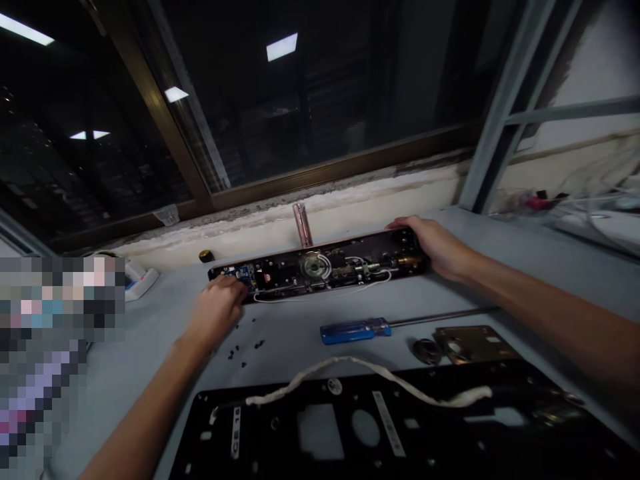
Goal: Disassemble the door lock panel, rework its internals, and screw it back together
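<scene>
A long black lock panel (340, 267) lies across the table with its inner side up. It carries a blue circuit board (240, 275) at the left, a round metal hub (315, 267) in the middle and a thin white wire along its lower edge. My left hand (223, 300) grips its left end, fingers curled over the edge beside the circuit board. Around the right end, my right hand (437, 250) is closed, its thumb side at the top corner. Below the panel is a blue-handled screwdriver (355, 330), its shaft pointing right.
In front lies a large black plate (280, 427) with cut-outs and a white-sleeved cable (350, 360). A brass-coloured plate (480, 343) and a dark ring (427, 350) sit beyond it. Small screws (243, 365) are scattered left. A copper-coloured cylinder (302, 225) stands behind the panel, near the window.
</scene>
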`<state>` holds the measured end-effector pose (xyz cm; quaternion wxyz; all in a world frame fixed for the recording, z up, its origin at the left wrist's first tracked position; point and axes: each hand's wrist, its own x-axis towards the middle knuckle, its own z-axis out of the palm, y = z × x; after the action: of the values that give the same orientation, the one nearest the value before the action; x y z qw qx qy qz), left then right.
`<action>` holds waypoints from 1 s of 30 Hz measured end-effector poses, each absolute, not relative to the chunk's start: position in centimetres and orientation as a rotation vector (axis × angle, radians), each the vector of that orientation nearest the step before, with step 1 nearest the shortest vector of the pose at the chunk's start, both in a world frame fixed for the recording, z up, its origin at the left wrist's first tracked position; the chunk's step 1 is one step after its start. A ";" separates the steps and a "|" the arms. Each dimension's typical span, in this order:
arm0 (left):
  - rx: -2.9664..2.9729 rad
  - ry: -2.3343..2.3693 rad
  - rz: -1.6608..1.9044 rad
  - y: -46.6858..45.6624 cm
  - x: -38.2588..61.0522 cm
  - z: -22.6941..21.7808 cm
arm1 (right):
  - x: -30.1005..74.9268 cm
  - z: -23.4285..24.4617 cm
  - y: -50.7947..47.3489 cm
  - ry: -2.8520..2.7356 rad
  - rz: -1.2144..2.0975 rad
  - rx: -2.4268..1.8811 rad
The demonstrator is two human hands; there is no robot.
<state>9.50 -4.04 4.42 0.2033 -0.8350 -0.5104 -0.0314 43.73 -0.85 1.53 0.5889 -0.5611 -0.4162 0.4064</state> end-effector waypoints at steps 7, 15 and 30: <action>-2.285 -1.412 -0.051 -3.9 9.3 4.2 | 43.8 1.2 -0.7 -1.010 0.875 -1.304; -2.282 -1.447 -0.251 -3.6 8.3 3.7 | 43.6 1.1 -0.5 -1.036 0.784 -1.315; -2.291 -1.150 -0.103 -3.2 7.9 4.0 | 43.8 0.9 -0.3 -1.007 0.790 -1.314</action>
<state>7.87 -3.20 4.03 0.2841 -0.8562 -0.4299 -0.0386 43.81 -0.29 0.91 0.6081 -0.5687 -0.4358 0.3418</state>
